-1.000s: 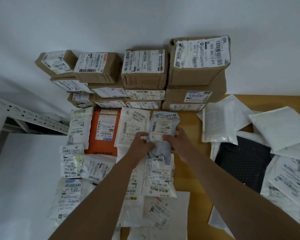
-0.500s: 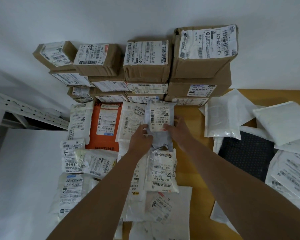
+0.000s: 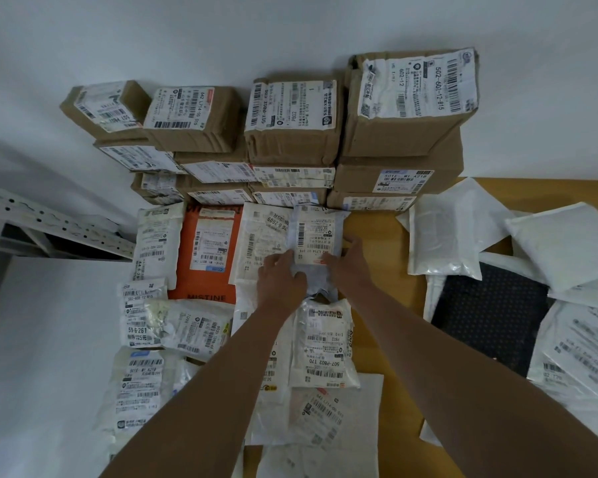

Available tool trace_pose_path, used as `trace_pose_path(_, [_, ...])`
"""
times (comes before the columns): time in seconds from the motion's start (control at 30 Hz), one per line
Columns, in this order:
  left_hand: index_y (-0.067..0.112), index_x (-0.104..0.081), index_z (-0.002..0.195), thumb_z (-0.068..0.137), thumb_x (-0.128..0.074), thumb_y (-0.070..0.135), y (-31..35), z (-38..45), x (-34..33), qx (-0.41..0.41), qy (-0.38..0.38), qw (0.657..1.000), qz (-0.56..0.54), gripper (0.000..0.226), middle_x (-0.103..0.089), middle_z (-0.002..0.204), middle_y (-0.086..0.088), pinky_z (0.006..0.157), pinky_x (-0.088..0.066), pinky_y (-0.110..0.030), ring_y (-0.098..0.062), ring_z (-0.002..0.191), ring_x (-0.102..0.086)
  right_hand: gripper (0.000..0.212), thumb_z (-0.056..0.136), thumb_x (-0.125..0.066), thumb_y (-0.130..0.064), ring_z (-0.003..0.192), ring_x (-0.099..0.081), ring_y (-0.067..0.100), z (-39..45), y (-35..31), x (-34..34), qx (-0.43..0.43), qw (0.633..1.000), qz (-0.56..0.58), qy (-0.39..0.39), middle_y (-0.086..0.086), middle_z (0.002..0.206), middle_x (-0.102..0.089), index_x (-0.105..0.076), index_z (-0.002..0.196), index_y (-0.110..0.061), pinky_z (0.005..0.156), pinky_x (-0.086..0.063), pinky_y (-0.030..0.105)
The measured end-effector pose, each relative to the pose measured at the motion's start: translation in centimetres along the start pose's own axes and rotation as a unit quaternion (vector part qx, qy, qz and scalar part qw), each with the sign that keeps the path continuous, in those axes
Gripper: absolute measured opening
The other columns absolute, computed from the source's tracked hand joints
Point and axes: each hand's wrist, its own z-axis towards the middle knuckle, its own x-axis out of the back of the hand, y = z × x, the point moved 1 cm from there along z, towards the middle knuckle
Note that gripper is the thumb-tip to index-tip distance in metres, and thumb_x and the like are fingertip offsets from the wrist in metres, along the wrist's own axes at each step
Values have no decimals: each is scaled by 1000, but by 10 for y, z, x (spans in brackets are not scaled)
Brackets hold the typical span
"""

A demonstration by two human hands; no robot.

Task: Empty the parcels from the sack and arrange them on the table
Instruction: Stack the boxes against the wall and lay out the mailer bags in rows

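Note:
A small grey plastic parcel (image 3: 316, 236) with a white label lies flat on the wooden table (image 3: 384, 277), just in front of the stacked brown boxes (image 3: 290, 132). My left hand (image 3: 280, 281) presses its lower left edge and my right hand (image 3: 349, 263) holds its lower right edge. Left of it lie a white bag (image 3: 261, 243) and an orange bag (image 3: 209, 253). A white labelled bag (image 3: 321, 346) lies right below my hands. The sack is not in view.
Unsorted white bags (image 3: 446, 236) and a black dotted bag (image 3: 491, 315) are piled at the right. More labelled bags (image 3: 180, 326) fill the left of the table. A white metal rack (image 3: 49, 222) stands at the far left, and a white wall is behind the boxes.
Both hands have pushed the grey parcel away from me and laid it flat up against the boxes. It was crumpled and raised a second ago.

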Motion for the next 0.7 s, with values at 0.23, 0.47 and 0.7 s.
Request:
trace_pose_path(0.23, [14,-38,145,90,-53,15,7,-10,-4,-36,77,996,27,57,-35,146,-11,105,-36,-43,-31,130,-36,55,90,-61,-27,120,-49,31,-26,2,21,146,959,-212,114,13,131,-52,-42,138,-7,99,-44,45])
trace_pose_path(0.47, [14,-53,131,88,-50,16,40,-27,-30,-206,49,973,86,43,-48,134,-6,100,-36,-38,-25,121,-43,95,83,-58,-65,148,-2,40,-11,16,118,13,851,-478,216,17,162,1,-7,153,-26,115,-13,58])
trace_pose_path(0.7, [10,-57,128,89,-48,15,49,-41,-54,-226,-8,974,23,39,-55,126,-9,99,-42,-38,-25,116,-50,73,90,-55,-31,124,-41,39,9,7,135,17,831,-520,196,16,147,-30,-14,150,-26,98,-41,54])
